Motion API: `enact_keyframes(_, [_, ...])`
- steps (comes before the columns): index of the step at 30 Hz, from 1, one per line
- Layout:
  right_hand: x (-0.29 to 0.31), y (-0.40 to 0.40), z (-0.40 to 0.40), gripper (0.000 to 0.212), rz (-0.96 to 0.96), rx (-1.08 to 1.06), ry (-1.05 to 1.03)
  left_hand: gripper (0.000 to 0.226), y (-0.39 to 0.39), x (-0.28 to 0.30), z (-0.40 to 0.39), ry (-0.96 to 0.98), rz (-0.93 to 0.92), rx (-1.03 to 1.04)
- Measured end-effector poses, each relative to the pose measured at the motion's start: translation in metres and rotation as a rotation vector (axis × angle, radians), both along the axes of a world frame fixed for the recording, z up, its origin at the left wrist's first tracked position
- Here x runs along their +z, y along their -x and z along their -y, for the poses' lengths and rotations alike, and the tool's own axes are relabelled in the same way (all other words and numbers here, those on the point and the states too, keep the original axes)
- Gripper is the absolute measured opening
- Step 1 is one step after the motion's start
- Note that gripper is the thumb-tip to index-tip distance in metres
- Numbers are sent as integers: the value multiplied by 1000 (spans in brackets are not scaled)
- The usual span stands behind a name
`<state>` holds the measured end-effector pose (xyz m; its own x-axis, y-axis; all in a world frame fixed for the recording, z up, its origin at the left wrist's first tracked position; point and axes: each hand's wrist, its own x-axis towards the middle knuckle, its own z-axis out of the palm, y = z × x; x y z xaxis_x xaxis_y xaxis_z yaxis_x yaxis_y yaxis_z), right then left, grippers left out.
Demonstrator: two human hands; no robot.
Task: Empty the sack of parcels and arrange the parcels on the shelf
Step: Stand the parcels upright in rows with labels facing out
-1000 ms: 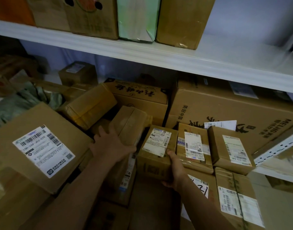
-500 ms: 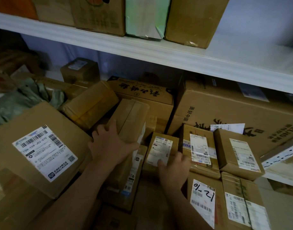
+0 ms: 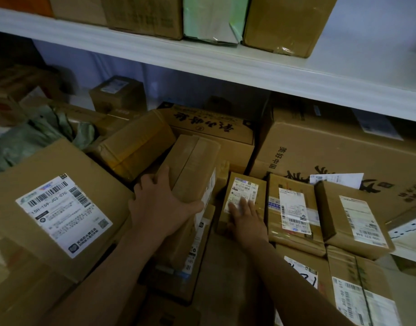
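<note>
Left hand [image 3: 160, 205], at centre frame, curls round the near end of a long box [image 3: 193, 165] that tilts up among the pile, thumb on its right face. Right hand [image 3: 246, 217] lies flat, fingers straight, on the label of a small box [image 3: 246, 184] just right of it. That small box sits snug against a labelled box [image 3: 294, 208] in a tidy row at right. The white shelf [image 3: 226, 64] edge crosses above. A green sack [image 3: 32, 137] lies crumpled at upper left. Bare floor shows between the arms
</note>
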<state>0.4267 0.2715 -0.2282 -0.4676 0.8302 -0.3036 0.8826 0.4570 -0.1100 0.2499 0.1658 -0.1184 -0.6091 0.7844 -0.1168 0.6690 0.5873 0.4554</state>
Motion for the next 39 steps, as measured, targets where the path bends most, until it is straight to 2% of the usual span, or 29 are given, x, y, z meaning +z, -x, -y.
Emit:
enact_keyframes(4, [2,-2,-11,68,-28,-5,8,116,2,-1,3,-46,41,-7])
enact_keyframes(7, [9,-4,-12,60,-75,-13,41,118,2,1,7,-65,157,-12])
enact_keyframes(9, [18,-3,-7,47,-285,-124,81,119,2,5,12,-90,244,-25])
enact_keyframes(11, [35,2,4,34,-668,-362,207,116,0,12,17,-137,337,-52])
enact_keyframes(12, [48,5,10,31,-880,-502,326,115,-2,15,20,-161,402,-71])
enact_keyframes(14, [69,7,22,41,-1201,-696,631,112,-5,21,27,-223,579,-107])
enact_keyframes(16, [85,2,32,57,-1375,-733,861,110,-10,27,35,-288,785,-143])
enact_keyframes(18, [99,-8,42,68,-1470,-713,931,104,-17,27,42,-307,1011,-195])
enact_keyframes(20, [107,-20,51,58,-1550,-712,912,89,-30,21,49,-268,1152,-253])
enact_keyframes(22, [113,-31,64,46,-1542,-739,837,71,-45,11,55,-215,1163,-270])
enact_keyframes(23, [111,-37,71,44,-1506,-766,794,69,-52,3,58,-182,1156,-256])
enact_keyframes(25, [105,-49,86,42,-1423,-826,735,83,-63,-11,61,-103,1153,-237])
enact_keyframes(26, [101,-54,94,41,-1394,-854,724,80,-69,-13,64,-61,1140,-266])
enact_keyframes(29, [96,-68,115,37,-1326,-915,687,51,-82,-20,71,55,1094,-323])
enact_keyframes(34, [72,-70,132,37,-1076,-1033,556,44,-97,-37,73,194,908,-260])
enact_keyframes(37, [62,-68,134,27,-1005,-1018,557,27,-98,-42,72,261,879,-278])
enact_keyframes(39, [60,-66,131,23,-942,-978,519,25,-99,-45,72,272,842,-264])
